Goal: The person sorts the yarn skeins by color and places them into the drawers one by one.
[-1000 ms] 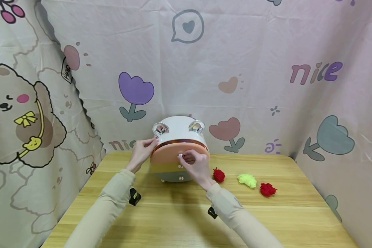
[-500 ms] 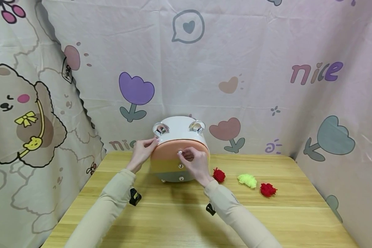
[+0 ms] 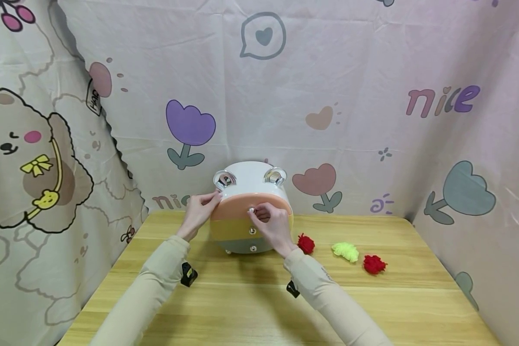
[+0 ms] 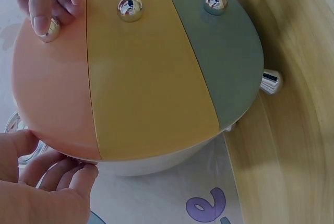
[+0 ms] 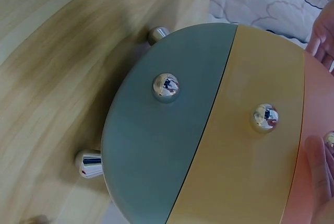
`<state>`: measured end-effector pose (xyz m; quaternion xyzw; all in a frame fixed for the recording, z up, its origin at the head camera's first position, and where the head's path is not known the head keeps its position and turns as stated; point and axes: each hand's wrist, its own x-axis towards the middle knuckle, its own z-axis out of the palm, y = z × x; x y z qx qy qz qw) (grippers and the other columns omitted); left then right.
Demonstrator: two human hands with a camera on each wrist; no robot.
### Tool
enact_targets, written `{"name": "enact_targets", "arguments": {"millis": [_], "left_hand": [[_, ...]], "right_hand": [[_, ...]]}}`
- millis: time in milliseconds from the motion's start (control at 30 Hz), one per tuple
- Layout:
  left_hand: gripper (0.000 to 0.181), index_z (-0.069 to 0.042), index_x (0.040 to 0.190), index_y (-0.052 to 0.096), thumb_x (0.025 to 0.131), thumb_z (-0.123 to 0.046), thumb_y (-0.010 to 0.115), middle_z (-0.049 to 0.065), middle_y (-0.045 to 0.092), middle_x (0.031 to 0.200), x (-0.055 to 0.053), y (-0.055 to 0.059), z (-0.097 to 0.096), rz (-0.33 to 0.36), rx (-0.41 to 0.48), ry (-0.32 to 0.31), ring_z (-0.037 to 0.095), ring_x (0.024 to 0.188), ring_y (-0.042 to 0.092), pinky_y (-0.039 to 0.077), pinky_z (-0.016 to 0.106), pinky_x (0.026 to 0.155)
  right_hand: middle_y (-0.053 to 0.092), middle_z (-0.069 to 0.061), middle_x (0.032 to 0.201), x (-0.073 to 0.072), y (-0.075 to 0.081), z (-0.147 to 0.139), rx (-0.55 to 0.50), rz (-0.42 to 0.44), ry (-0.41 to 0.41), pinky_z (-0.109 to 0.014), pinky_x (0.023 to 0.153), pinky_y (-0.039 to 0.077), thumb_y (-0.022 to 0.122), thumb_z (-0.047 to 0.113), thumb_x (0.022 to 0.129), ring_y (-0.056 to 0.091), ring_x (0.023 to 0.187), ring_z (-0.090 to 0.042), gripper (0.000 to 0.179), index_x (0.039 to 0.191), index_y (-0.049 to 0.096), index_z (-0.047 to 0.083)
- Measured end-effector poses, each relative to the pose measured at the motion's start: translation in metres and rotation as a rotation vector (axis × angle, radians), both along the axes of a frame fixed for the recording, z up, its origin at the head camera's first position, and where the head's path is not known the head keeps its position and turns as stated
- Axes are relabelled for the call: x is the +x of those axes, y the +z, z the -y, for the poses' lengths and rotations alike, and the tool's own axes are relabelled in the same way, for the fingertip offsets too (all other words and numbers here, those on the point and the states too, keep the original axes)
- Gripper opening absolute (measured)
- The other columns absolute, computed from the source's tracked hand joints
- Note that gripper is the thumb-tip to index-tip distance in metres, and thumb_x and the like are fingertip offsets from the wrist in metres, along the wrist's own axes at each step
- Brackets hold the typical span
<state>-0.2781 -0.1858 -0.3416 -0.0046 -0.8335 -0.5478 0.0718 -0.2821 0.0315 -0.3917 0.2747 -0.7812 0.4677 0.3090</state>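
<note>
A small white drawer cabinet (image 3: pixel 248 179) with two clear ear-like rings stands on the wooden table. Its front has a peach top drawer (image 3: pixel 230 208), a yellow middle drawer (image 4: pixel 148 83) and a grey-green bottom drawer (image 5: pixel 156 130), each with a shiny round knob. My left hand (image 3: pixel 199 214) grips the cabinet's upper left edge, thumb and fingertips against its side. Between thumb and fingers, my right hand (image 3: pixel 276 227) pinches the top drawer's knob (image 4: pixel 50 31). All three drawer fronts sit flush with one another.
Right of the cabinet on the table (image 3: pixel 398 307) lie a red yarn bundle (image 3: pixel 305 244), a yellow-green yarn bundle (image 3: pixel 345 252) and another red bundle (image 3: pixel 374 265). A patterned cloth (image 3: pixel 259 96) hangs behind and along both sides.
The top drawer has gone in: the dark gap along its upper edge a second ago is gone. My right hand moved slightly inward with the knob; my left hand stayed put.
</note>
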Motion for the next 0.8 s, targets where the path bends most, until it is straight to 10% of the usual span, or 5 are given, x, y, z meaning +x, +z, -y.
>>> {"name": "enact_targets", "arguments": {"millis": [800], "left_hand": [[0.046, -0.003, 0.14, 0.056, 0.103, -0.029, 0.057, 0.017, 0.052, 0.149, -0.0015, -0.0001, -0.0005, -0.002, -0.02, 0.021, 0.035, 0.142, 0.047, 0.042, 0.046, 0.117]], "right_hand": [[0.078, -0.015, 0.083, 0.0001, -0.0087, -0.002, -0.074, 0.011, 0.041, -0.021, 0.063, 0.061, 0.08, 0.011, 0.085, 0.075, 0.069, -0.024, 0.017, 0.094, 0.071, -0.001]]}}
